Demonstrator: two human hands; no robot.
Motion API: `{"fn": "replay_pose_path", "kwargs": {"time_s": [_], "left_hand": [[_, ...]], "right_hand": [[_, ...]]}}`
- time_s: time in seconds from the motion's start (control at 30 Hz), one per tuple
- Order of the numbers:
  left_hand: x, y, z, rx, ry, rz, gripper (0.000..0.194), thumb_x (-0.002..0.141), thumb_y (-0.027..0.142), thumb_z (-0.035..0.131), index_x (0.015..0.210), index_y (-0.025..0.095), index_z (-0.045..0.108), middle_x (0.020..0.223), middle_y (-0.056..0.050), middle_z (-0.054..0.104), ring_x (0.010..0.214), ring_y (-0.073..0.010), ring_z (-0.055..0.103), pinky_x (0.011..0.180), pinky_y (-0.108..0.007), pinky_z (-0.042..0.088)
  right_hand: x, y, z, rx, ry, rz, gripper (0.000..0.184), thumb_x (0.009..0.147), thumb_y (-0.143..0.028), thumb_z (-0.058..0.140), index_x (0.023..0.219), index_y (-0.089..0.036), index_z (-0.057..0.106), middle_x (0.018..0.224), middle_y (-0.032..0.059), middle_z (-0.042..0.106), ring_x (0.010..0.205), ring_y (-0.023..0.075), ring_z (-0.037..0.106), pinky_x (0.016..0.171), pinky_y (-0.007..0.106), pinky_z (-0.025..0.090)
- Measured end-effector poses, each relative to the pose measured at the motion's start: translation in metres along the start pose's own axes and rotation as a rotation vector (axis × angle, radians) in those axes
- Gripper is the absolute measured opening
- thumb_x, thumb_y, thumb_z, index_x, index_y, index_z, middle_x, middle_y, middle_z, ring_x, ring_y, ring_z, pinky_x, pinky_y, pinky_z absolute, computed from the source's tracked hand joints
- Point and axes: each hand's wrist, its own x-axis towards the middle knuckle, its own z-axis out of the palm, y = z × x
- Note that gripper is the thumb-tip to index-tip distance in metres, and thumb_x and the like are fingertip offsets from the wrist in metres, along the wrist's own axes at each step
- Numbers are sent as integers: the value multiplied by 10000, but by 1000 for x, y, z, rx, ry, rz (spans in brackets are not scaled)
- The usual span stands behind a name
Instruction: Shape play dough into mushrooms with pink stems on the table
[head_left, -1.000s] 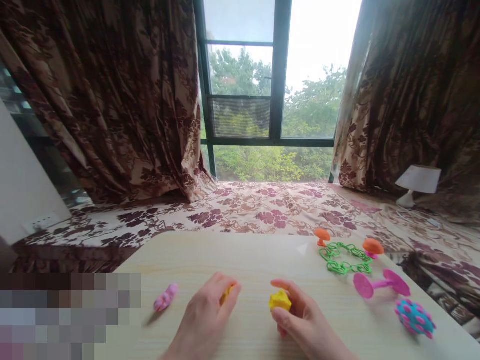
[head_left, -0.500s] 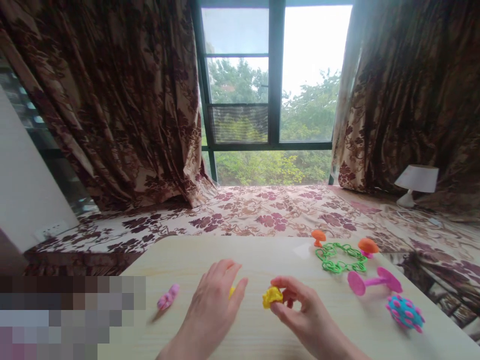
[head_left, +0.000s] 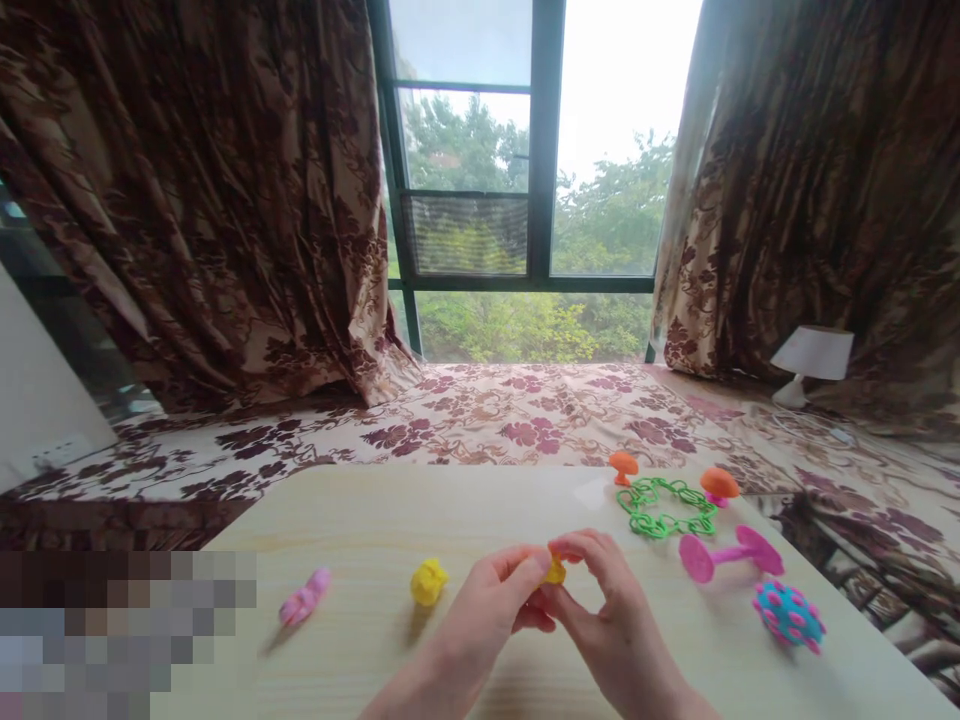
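Observation:
Between the fingertips of both my hands is a lump of yellow modelling clay (head_left: pixel 554 571), mostly covered by the fingers. My left hand (head_left: pixel 491 605) pinches it from the left, thumb and forefinger pressed on it. Opposite, my right hand (head_left: pixel 604 600) grips it with thumb and fingers curled. A second yellow clay lump (head_left: pixel 428 582) sits on the table (head_left: pixel 352 520), just left of my left hand and apart from it. Farther left lies a small pink clay piece (head_left: pixel 304 597).
Along the table's right side are a green ring of linked loops (head_left: pixel 635 527), two orange mushroom shapes (head_left: pixel 623 466), a pink dumbbell shape (head_left: pixel 697 560) and a blue ball with pink knobs (head_left: pixel 789 614). Behind is a flowered window seat (head_left: pixel 525 410) with a white lamp (head_left: pixel 814 355).
My left hand has let go of one yellow lump, leaving it on the table, and moved right to my right hand. It now pinches the other yellow lump too.

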Motion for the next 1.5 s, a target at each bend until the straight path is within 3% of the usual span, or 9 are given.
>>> {"fn": "replay_pose_path", "kwargs": {"time_s": [0.33, 0.4, 0.57, 0.73, 0.93, 1.07, 1.2, 1.37, 1.5], "left_hand": [[0, 1, -13, -459, 204, -105, 129, 726, 93, 547, 840, 135, 589, 850, -59, 601, 752, -149, 607, 761, -318, 492], [-2, 2, -11, -485, 143, -83, 61, 771, 149, 509, 749, 142, 566, 746, -27, 573, 673, -120, 576, 694, -281, 486], [-3, -3, -6, -446, 199, -55, 466, 819, 439, 451, 464, 186, 287, 409, 60, 317, 348, -54, 282, 342, -190, 233], [-3, -9, -2, -453, 208, -105, 533, 797, 538, 437, 458, 200, 202, 349, 100, 154, 309, -33, 81, 326, -183, 57], [1, -10, -1, -651, 20, -184, 345, 834, 481, 434, 755, 162, 537, 670, -6, 574, 566, -96, 536, 560, -225, 434], [-1, -4, 3, -685, -128, -186, 422, 865, 466, 378, 1014, 112, 553, 924, -80, 614, 826, -142, 589, 747, -244, 441], [-6, -5, 6, -368, -113, -177, 541, 869, 522, 283, 1167, 121, 492, 1032, -116, 608, 977, -203, 565, 828, -313, 434], [-7, -23, -4, 714, 116, 385, 314, 898, 272, 343, 1151, 210, 518, 1142, -64, 544, 1093, -170, 468, 990, -333, 322], [-3, -39, -14, 1258, 98, 427, 343, 874, 163, 324, 1159, 204, 510, 1229, -86, 475, 1163, -203, 398, 1011, -383, 314]], "right_hand": [[-11, 13, 3, 62, -65, 56, 234, 857, -187, 443, 1083, -230, 483, 1098, 79, 441, 721, 126, 543, 696, 271, 482], [-15, 15, 7, 90, -101, 59, 219, 857, -177, 430, 1062, -226, 489, 1058, 69, 455, 697, 117, 544, 692, 261, 488], [-21, 9, 11, 116, -144, 87, 215, 855, -163, 416, 1045, -227, 493, 1046, 63, 474, 712, 117, 543, 651, 227, 490], [-21, 6, 10, 115, -152, 94, 221, 843, -137, 414, 1024, -226, 503, 996, 46, 501, 717, 122, 537, 669, 238, 480], [-18, 8, 4, 82, -109, 12, 263, 840, -97, 403, 1053, -219, 498, 1021, 57, 493, 855, 150, 527, 772, 285, 474], [-15, 5, -1, -103, -157, -121, 328, 823, -117, 472, 1129, -232, 495, 1122, 78, 448, 1029, 200, 465, 867, 342, 440], [-9, 6, -4, -131, -207, -81, 316, 813, -127, 500, 1111, -234, 496, 1095, 71, 448, 933, 171, 507, 774, 295, 485], [-13, 14, -23, -256, -249, 4, 380, 766, -75, 518, 1112, -225, 472, 1043, 59, 459, 854, 161, 523, 769, 307, 469], [-39, 8, -45, -337, -375, -39, 257, 798, -85, 474, 1025, -206, 484, 1048, 75, 450, 904, 172, 510, 764, 298, 464]]}}
